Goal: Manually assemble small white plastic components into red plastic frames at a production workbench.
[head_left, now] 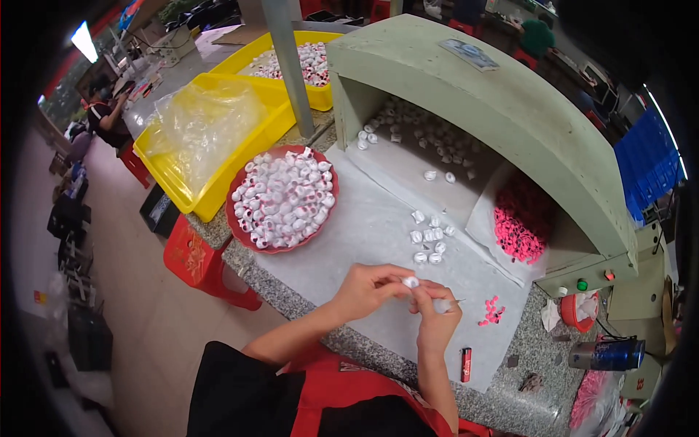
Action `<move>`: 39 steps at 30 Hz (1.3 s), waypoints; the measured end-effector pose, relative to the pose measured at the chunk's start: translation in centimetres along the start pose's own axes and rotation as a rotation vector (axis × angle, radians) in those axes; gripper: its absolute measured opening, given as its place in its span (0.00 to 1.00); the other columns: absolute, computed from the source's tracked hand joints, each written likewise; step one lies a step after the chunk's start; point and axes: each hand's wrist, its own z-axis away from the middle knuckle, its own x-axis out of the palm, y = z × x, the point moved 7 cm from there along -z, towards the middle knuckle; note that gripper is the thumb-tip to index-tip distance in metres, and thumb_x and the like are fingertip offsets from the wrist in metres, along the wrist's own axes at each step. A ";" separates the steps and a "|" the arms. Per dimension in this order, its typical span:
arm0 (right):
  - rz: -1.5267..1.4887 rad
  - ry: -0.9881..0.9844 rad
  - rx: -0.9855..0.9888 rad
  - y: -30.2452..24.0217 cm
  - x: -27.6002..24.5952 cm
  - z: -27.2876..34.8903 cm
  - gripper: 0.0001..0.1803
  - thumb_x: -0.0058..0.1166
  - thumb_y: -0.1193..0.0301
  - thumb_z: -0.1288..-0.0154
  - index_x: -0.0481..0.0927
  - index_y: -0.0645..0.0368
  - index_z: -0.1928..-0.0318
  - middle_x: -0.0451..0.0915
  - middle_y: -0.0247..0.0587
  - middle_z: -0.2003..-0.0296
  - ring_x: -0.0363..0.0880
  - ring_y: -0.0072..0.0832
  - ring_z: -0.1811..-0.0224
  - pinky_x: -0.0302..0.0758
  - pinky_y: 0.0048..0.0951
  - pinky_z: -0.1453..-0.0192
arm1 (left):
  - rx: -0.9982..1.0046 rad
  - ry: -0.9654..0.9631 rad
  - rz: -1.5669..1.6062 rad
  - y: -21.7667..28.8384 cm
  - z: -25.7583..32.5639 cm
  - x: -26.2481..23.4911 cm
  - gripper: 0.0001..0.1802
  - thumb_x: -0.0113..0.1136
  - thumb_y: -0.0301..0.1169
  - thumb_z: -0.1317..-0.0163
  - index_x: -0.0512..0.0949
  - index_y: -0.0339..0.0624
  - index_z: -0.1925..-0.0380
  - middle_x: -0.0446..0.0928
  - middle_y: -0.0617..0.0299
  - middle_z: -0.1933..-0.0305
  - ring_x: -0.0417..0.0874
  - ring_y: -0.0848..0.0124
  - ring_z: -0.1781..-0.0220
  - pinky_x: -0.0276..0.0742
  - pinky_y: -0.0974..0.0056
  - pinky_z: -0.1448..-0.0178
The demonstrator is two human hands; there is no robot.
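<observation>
My left hand (362, 293) pinches a small white rounded piece (411, 282) between its fingertips. The fingers of my right hand (435, 315) meet it from the other side. Tucked in my right hand is a small whitish translucent object (443, 305) with a thin tip, perhaps a little bottle; its kind is not certain. Just beyond my hands, several loose white pieces (428, 236) lie on a white sheet (349, 240). A small scatter of pink bits (492, 312) lies right of my right hand. A red lighter (466, 365) rests nearer to me.
At left stands a red bowl (231, 218) heaped with white pieces, beside yellow trays (212, 209). An arched pale-green box (466, 80) holds white pieces and a pink pile (521, 226). A metal post (289, 69) rises behind the bowl. A dark-blue tumbler (606, 355) is at right.
</observation>
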 end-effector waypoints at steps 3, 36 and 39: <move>0.084 0.020 -0.045 -0.5 0.8 -0.2 0.03 0.57 0.79 0.48 0.75 0.64 0.73 0.77 0.42 0.68 0.73 0.21 0.78 0.71 0.20 0.78 | 0.419 0.525 -0.711 4.7 0.8 -9.1 0.10 0.63 0.23 0.53 0.80 0.39 0.67 0.76 0.60 0.72 0.77 0.74 0.74 0.71 0.71 0.72; -0.022 0.330 -0.173 -9.6 -10.4 4.6 0.16 0.52 0.75 0.48 0.68 0.63 0.57 0.73 0.41 0.67 0.70 0.20 0.76 0.67 0.17 0.75 | -0.655 -0.539 1.255 1.5 -1.0 10.8 0.20 0.46 0.20 0.39 0.63 0.29 0.46 0.66 0.43 0.46 0.71 0.55 0.44 0.73 0.65 0.42; 0.009 0.402 -0.248 -10.9 -10.5 5.9 0.16 0.49 0.73 0.50 0.70 0.64 0.59 0.68 0.33 0.71 0.65 0.18 0.76 0.64 0.16 0.73 | -0.495 -0.442 1.054 2.1 -0.8 11.6 0.17 0.48 0.18 0.41 0.67 0.33 0.51 0.69 0.43 0.49 0.74 0.57 0.47 0.74 0.64 0.44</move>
